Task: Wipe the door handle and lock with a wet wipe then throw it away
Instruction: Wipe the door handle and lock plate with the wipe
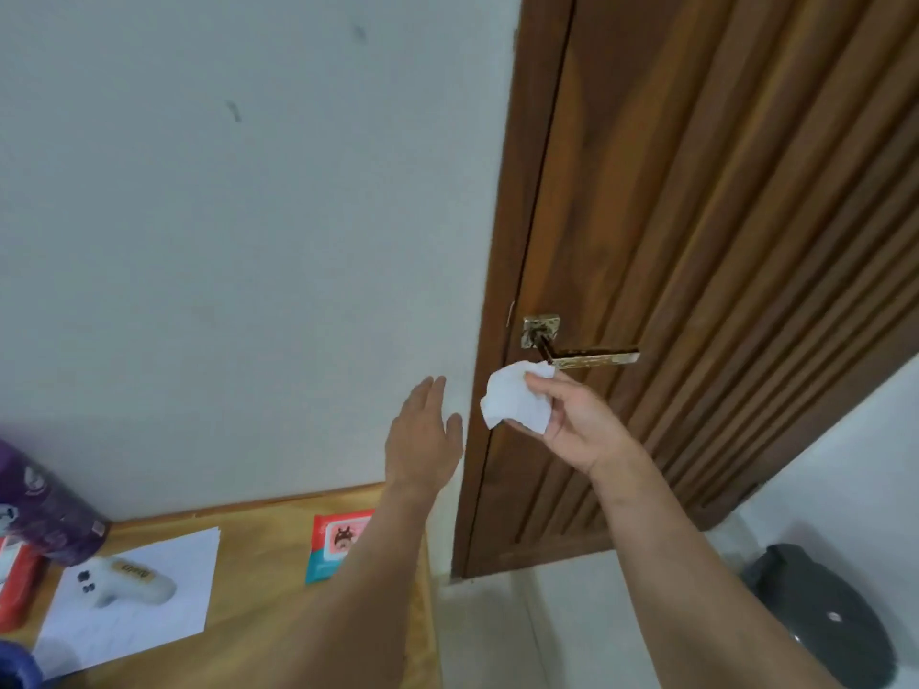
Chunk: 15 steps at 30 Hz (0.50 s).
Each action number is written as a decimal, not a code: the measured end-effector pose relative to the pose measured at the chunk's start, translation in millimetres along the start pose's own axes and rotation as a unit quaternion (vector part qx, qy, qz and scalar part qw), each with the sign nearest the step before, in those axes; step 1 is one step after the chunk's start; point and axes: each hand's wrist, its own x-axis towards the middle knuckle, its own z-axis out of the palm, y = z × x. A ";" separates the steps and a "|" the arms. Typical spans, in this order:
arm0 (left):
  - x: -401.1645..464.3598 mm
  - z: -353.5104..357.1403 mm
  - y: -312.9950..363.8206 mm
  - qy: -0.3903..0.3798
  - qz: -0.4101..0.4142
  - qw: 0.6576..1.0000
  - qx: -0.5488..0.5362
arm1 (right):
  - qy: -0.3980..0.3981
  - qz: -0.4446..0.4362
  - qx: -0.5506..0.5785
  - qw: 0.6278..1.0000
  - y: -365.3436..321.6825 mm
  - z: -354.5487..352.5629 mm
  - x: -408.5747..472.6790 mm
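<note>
A brass door handle (592, 356) juts from a square brass plate (540, 330) on the brown wooden door (696, 216). My right hand (582, 420) pinches a crumpled white wet wipe (514, 397) just below the handle's inner end, close to it but apart. My left hand (422, 435) is raised flat against the white wall, fingers apart, holding nothing. No separate lock is visible below the handle; my right hand covers that area.
A wooden table (258, 589) at lower left carries a red-and-teal wet wipe pack (335, 544), white paper (139, 604) with a white device on it, and a purple container (45, 509). A dark grey bin (820, 614) stands on the floor at lower right.
</note>
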 end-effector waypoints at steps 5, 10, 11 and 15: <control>15.1 26.7 48.7 0.020 0.103 0.977 0.183 | 0.061 -0.161 -0.067 0.983 -105.1 -22.7 -8.6; 28.6 47.7 75.2 0.068 0.115 0.945 0.300 | 0.111 -0.365 -0.401 0.832 -145.3 -26.5 2.9; 32.5 49.8 78.3 0.081 0.119 0.938 0.314 | 0.083 -0.393 -0.464 0.789 -145.4 -25.4 7.9; 52.1 50.6 88.4 0.115 0.121 0.921 0.351 | -0.045 -0.432 -0.623 0.651 -136.3 -22.9 38.4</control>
